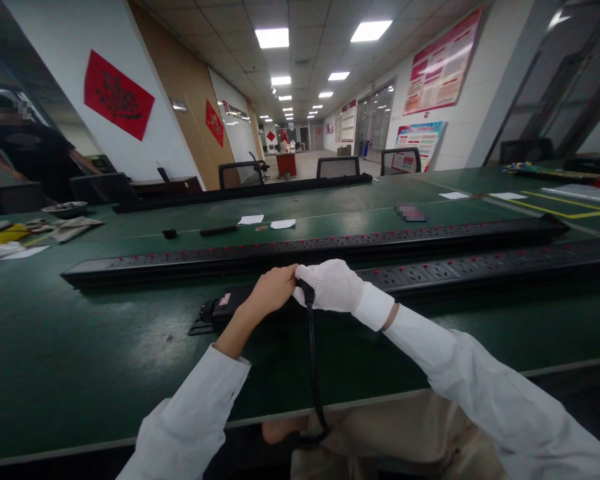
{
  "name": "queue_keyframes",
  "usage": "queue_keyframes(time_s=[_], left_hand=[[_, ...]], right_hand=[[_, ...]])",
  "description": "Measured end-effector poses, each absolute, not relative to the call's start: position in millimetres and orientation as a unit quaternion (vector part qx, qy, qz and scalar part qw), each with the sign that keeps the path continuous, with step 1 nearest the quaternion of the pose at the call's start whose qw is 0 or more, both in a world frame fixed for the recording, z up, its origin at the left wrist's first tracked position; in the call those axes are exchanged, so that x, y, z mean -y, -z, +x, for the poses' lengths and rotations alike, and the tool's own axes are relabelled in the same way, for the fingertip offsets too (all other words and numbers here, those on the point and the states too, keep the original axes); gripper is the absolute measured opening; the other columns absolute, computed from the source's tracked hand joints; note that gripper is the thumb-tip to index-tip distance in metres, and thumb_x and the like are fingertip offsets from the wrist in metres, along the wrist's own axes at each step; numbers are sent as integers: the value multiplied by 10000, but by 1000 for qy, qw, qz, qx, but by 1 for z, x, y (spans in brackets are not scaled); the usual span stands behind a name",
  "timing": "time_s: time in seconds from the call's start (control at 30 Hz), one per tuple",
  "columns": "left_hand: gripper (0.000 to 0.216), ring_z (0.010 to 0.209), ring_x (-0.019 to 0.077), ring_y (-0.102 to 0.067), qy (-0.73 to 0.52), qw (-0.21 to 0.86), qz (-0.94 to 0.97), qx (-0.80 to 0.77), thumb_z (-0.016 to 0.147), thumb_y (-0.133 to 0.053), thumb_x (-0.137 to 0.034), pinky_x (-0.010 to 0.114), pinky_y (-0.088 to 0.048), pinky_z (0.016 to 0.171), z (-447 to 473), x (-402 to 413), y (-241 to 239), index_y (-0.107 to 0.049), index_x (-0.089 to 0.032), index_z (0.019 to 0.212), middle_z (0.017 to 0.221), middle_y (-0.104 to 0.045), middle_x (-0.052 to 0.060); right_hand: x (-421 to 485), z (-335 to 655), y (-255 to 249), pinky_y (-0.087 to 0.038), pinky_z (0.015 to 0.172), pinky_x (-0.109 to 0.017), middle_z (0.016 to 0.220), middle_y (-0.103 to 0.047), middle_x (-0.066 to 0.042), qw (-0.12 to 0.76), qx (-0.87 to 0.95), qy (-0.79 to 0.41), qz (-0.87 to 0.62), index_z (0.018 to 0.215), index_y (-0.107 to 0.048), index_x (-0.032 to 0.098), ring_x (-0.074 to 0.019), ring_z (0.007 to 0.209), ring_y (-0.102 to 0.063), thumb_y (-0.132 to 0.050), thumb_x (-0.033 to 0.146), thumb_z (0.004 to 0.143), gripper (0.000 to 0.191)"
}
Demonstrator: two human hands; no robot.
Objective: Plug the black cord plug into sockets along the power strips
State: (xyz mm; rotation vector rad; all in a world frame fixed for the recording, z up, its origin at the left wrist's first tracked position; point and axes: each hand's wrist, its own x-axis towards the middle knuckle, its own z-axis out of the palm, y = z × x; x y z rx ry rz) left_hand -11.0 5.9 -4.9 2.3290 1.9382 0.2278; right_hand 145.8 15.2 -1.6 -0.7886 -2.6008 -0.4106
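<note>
A long black power strip lies across the green table in front of me, its left end near the middle. My bare left hand is closed over that end of the strip. My right hand, in a white glove, is closed on the black cable where it leaves the strip. The cable hangs down over the table's front edge toward my lap. A second long black power strip lies just behind, parallel to the first.
White paper slips and small black parts lie mid-table. A third black strip runs along the far edge before empty chairs. A person in dark clothes sits at far left beside cloths and a dish.
</note>
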Motion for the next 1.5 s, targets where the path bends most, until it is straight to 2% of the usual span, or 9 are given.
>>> queue_keyframes(time_s=[1.5], left_hand=[[270,939,234,-573,-72,60,762,-641,839,-290,-214,308,-417,727,-7,-2,-1,-535,-231,950,982,-629,58]], right_hand=[[-14,147,0,-360,596,-235,739,-631,-54,204,925,142,-287,875,-521,159,-143,663,-585,-330,416,832,323]])
